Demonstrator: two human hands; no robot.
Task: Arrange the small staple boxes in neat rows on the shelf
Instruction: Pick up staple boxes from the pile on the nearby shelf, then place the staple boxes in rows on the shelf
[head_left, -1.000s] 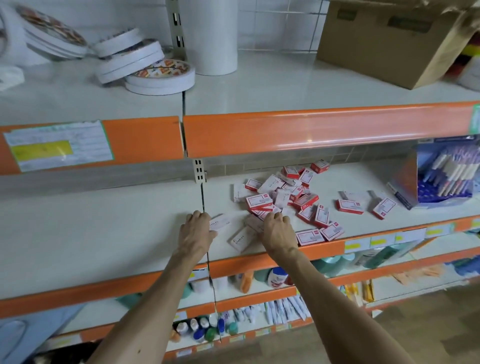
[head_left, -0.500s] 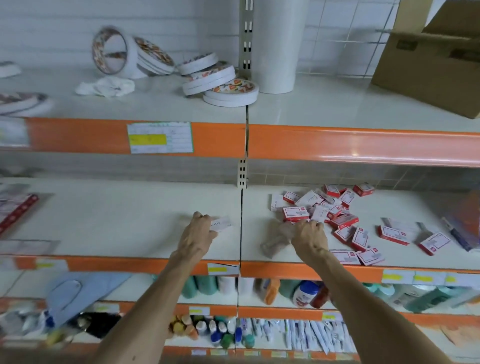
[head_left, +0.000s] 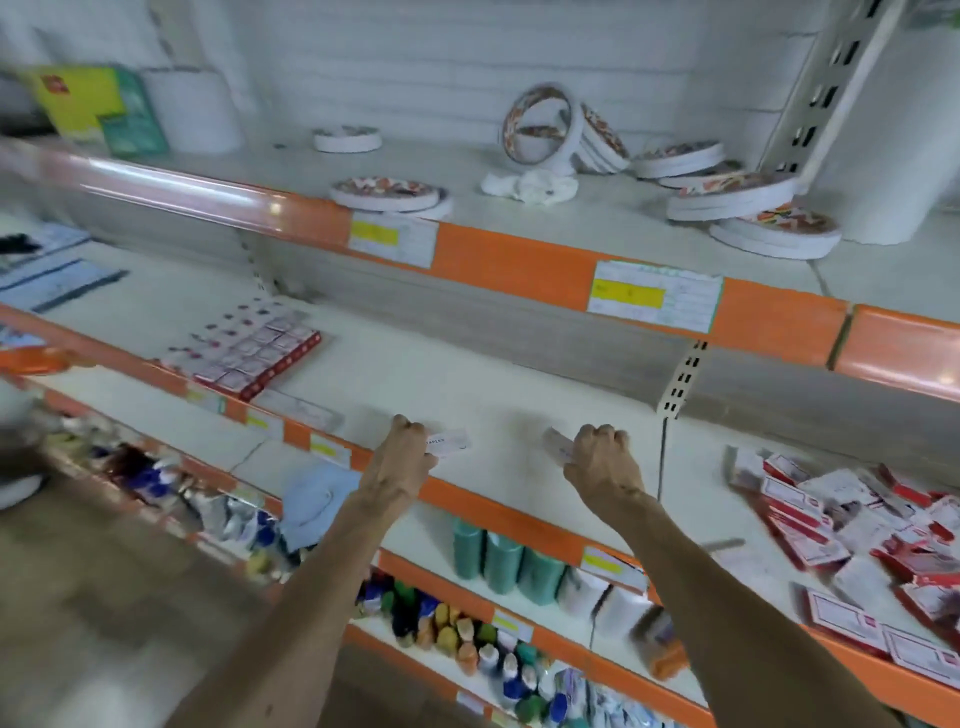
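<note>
My left hand (head_left: 402, 457) grips a small white staple box (head_left: 451, 441) above the front edge of the middle shelf (head_left: 467, 384). My right hand (head_left: 597, 462) grips another small staple box (head_left: 558, 446), blurred by motion. A loose heap of red-and-white staple boxes (head_left: 852, 525) lies on the shelf at the right. Far to the left on the same shelf, a block of staple boxes in neat rows (head_left: 249, 348) lies flat. Both hands hover between the heap and the neat block.
An orange shelf rail (head_left: 498, 512) with price tags runs under my hands. Tape rolls (head_left: 753, 208) and a white cloth (head_left: 530, 186) lie on the upper shelf. Bottles (head_left: 498, 564) and small tubes stand on the shelves below. A shelf upright (head_left: 680, 384) stands behind my right hand.
The view has swung left, so the heap sits at the right edge. Both hands have moved left with their boxes; the right hand has lifted its box off the heap.
</note>
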